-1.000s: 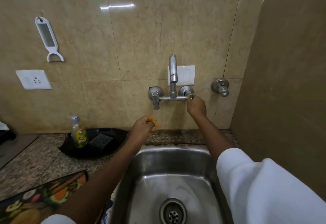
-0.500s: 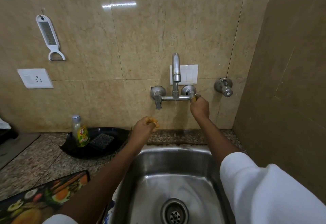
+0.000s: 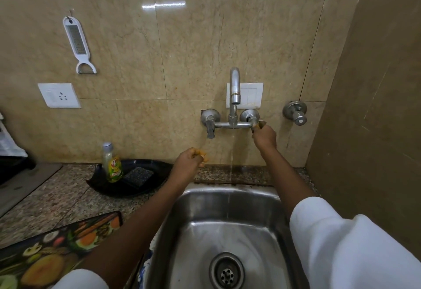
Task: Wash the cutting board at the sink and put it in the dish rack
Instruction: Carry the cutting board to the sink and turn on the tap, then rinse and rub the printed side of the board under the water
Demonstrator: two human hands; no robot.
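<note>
The cutting board, printed with fruit and vegetables, lies flat on the granite counter at the lower left, partly under my left forearm. My right hand grips the right tap handle of the wall faucet. A thin stream of water falls from the spout into the steel sink. My left hand hovers over the sink's back left corner, curled into a fist with nothing clearly in it.
A black tray behind the sink's left side holds a dish soap bottle and a dark scrub sponge. A white grater and a socket are on the wall. A second valve sits right of the faucet.
Water has started running from the spout while my right hand stays on the right tap handle. My left hand has barely moved.
</note>
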